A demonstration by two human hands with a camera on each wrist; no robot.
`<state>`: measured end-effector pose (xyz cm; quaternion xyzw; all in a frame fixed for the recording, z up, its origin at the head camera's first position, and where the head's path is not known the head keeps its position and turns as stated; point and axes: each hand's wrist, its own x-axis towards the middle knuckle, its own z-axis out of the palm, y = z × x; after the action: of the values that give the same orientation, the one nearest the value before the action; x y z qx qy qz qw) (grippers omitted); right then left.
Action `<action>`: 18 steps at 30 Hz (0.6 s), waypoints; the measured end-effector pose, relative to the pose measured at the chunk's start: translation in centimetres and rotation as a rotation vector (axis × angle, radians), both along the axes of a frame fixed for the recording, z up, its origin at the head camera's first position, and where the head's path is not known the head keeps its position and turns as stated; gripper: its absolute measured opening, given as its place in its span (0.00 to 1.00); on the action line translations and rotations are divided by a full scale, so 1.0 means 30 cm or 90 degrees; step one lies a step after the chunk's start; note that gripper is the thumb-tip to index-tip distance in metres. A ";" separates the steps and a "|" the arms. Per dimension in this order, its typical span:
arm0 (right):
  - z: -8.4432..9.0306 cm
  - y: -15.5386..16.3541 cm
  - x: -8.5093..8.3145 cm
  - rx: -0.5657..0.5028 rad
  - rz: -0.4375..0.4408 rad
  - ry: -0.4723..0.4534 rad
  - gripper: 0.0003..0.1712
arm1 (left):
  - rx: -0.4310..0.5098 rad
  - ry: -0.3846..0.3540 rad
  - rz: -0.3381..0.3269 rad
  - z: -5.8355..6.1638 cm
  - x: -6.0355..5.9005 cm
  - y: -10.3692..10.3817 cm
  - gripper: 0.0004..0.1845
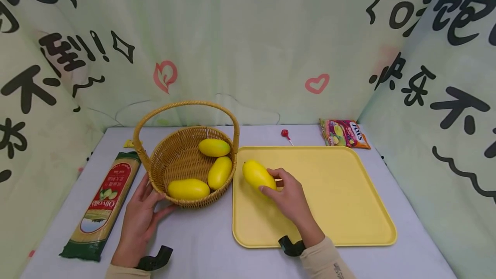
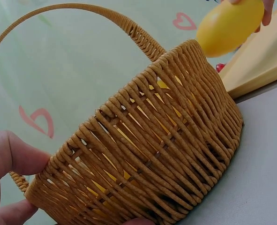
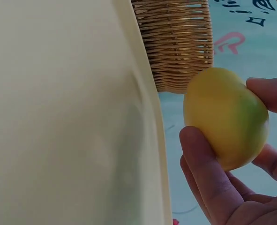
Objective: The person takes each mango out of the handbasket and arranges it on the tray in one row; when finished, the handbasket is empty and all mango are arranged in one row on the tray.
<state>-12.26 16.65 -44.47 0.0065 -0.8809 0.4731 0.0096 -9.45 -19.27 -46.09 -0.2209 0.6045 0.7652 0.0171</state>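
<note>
A yellow mango (image 1: 258, 175) with a greenish patch hangs over the left part of the yellow tray (image 1: 317, 227). My right hand (image 1: 289, 195) pinches it between thumb and fingers; the right wrist view shows the mango (image 3: 225, 117) held near its end. Left of the tray stands a wicker basket (image 1: 176, 154) with a tall arched handle. Inside it lie three more mangoes, one at the back (image 1: 214, 147), one at the right (image 1: 219, 172) and one in front (image 1: 188, 189). My left hand (image 1: 141, 218) grips the basket's front left side, its fingers (image 2: 21, 154) at the rim.
Left of the basket lies a long Olivoila noodle packet (image 1: 102, 206), with a small yellow item (image 1: 128, 143) behind it. A red lollipop (image 1: 286, 134) and a purple candy bag (image 1: 342, 133) lie behind the tray. Printed curtains (image 1: 252, 55) surround the white-covered table (image 1: 209, 244).
</note>
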 end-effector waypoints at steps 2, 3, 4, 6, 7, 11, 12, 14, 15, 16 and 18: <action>-0.006 -0.004 -0.003 0.000 -0.002 -0.010 0.30 | 0.000 0.000 -0.001 -0.002 -0.001 0.000 0.47; -0.010 -0.005 -0.004 0.000 -0.003 -0.014 0.30 | 0.001 0.000 -0.003 -0.002 -0.001 0.000 0.47; -0.013 -0.006 -0.005 0.000 -0.003 -0.017 0.30 | 0.002 0.001 -0.003 -0.003 -0.001 0.000 0.47; -0.019 -0.009 -0.007 0.001 -0.005 -0.020 0.30 | 0.002 0.002 -0.004 -0.004 -0.001 -0.001 0.46; -0.021 -0.009 -0.007 0.002 -0.004 -0.021 0.29 | 0.002 0.002 -0.005 -0.004 -0.001 -0.001 0.47; -0.031 -0.011 -0.009 0.014 -0.001 -0.013 0.28 | 0.003 0.003 -0.004 -0.005 0.000 -0.002 0.47; -0.033 -0.012 -0.010 0.017 0.000 -0.011 0.28 | 0.003 0.003 -0.004 -0.005 0.000 -0.002 0.47; -0.034 -0.013 -0.009 0.022 0.002 -0.008 0.28 | 0.003 0.003 -0.004 -0.005 -0.001 -0.003 0.46; -0.035 -0.013 -0.009 0.024 0.002 -0.009 0.27 | 0.004 0.004 -0.005 -0.005 -0.001 -0.003 0.46; -0.035 -0.014 -0.009 0.026 0.002 -0.011 0.28 | 0.006 0.005 -0.005 -0.005 -0.001 -0.004 0.46; -0.035 -0.014 -0.007 0.032 0.005 -0.011 0.28 | 0.008 0.006 -0.007 -0.005 -0.002 -0.004 0.46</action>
<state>-12.49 16.22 -45.53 0.0061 -0.8927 0.4506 0.0002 -9.50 -19.40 -46.24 -0.2138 0.6010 0.7699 0.0194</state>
